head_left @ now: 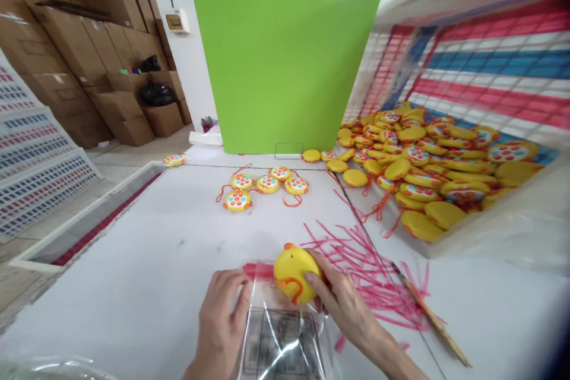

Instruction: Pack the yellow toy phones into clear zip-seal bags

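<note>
My right hand (pixel 341 294) grips a round yellow toy (pixel 291 267) with an orange cord loop and a small orange knob on top. Its plain yellow side faces me. The toy is over the upper part of a clear plastic bag (pixel 280 344) with black print; I cannot tell whether it is inside the mouth. At the bag's upper left edge, my left hand (pixel 225 314) has its fingers curled and its thumb and fingertips on the film. A pink strip (pixel 258 271) lies by those fingertips, beside the toy.
Several yellow toys (pixel 267 183) with colourful dotted faces lie ahead. Pink strips (pixel 387 297) and a thin wooden stick (pixel 431 314) lie at right. A large pile of yellow toys (pixel 427 172) fills the right side. A green board (pixel 289 71) stands at the back.
</note>
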{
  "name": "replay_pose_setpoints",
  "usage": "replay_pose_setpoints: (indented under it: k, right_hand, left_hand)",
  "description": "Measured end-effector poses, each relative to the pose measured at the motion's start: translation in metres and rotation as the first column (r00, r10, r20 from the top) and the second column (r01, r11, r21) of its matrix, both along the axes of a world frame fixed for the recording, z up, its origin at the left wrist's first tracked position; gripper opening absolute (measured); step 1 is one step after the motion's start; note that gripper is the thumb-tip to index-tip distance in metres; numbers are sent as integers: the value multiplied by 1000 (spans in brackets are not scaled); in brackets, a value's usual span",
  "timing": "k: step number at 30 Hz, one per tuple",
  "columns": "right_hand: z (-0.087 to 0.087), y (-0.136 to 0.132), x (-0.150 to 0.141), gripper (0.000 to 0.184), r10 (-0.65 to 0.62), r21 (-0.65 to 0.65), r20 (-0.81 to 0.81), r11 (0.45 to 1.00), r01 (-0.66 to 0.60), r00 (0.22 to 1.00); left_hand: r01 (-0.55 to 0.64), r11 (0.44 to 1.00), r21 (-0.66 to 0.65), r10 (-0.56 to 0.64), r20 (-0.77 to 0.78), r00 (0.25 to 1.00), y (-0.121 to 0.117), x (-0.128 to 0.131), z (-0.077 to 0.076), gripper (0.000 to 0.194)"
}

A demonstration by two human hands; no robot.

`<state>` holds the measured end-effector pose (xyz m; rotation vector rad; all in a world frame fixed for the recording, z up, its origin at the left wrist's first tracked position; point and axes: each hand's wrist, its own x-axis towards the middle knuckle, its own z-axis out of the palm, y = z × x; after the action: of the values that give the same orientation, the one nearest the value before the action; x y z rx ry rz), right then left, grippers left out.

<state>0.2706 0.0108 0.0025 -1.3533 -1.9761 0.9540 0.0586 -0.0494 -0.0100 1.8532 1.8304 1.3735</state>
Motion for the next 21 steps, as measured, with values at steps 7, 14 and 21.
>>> replay_pose_setpoints:
  k: [7, 14, 21]
  right_hand:
    - [7, -4, -6, 48, 68, 82, 83, 994, -75, 994]
    - [30, 5, -3, 29, 394, 62, 300, 901, -430, 869]
    - [14, -1, -27, 24, 129, 295, 474, 909, -295, 871]
  left_hand:
    - [311, 875, -372, -26, 605, 796, 15, 6, 13, 31]
    - [340, 890, -305, -38, 692, 721, 22, 21, 3, 29]
    - [380, 876, -296, -30, 755, 655, 20, 27, -4, 31]
